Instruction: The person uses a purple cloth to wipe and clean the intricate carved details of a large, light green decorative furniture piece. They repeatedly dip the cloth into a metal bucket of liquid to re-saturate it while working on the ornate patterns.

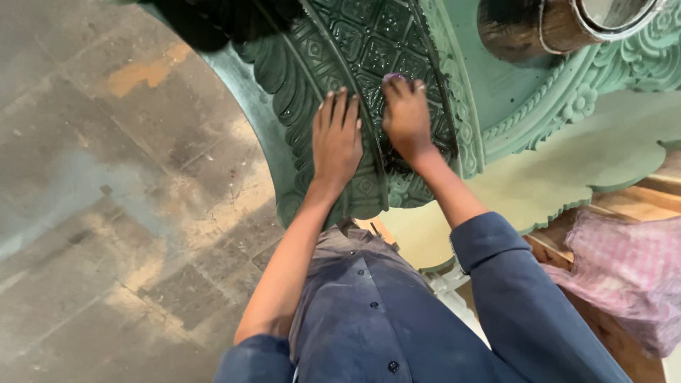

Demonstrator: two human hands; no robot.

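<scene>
Upper centre of frame: carved green panel [355, 64], wet-looking, likely slick, rigid and heavy; best gripped at the rim, not the relief. Left hand [336, 138] flat, fingers spread on it. Right hand [406, 117] pressing a small purple pad [392, 76] under fingertips.

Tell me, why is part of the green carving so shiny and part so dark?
Head view: wet-looking glare glints off the dark green carved panel around both hands; the top-left edge falls into black shadow; the paler green carving looks matte; focus is fairly sharp throughout.
</scene>
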